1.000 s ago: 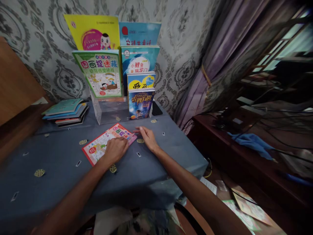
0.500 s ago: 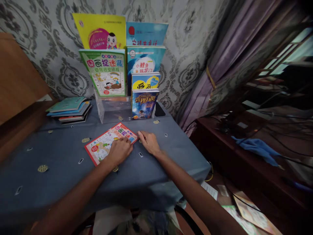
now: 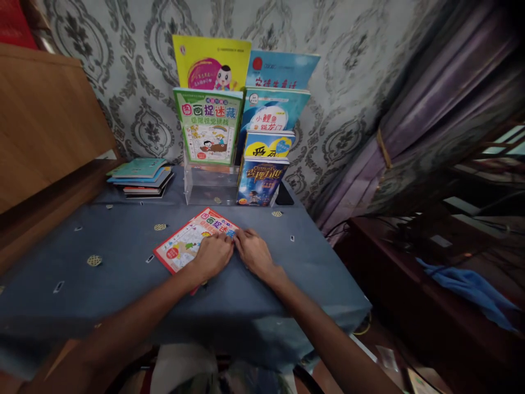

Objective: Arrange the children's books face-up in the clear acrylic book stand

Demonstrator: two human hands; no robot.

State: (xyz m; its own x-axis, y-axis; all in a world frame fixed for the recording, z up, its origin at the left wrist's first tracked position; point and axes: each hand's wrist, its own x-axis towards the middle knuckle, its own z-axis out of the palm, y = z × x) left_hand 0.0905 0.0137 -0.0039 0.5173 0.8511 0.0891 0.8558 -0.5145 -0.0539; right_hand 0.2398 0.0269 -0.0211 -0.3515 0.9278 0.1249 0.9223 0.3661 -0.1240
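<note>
A red-edged picture book [image 3: 184, 243] lies aslant on the cloth-covered table, its cover up. Over its right part rests my left hand [image 3: 215, 254], fingers curled together at the book's edge. My right hand [image 3: 255, 254] meets the book's right corner, its fingers bent and closed there beside the left hand's. Both hands hide that corner, so the exact grip of the fingertips is covered. A bit of red edge shows below my left wrist.
Behind the book, a clear acrylic stand [image 3: 209, 186] holds a green picture book [image 3: 211, 128], a yellow book [image 3: 213, 60] and several blue ones. A book stack [image 3: 141, 178] lies back left. A dark phone [image 3: 284, 194] sits beside the stand; a blue cloth [image 3: 467, 287] hangs at right.
My right hand has come in closer to my left at the book's right corner, its fingers now bent more. The whole view has shifted, so the scene sits further right.
</note>
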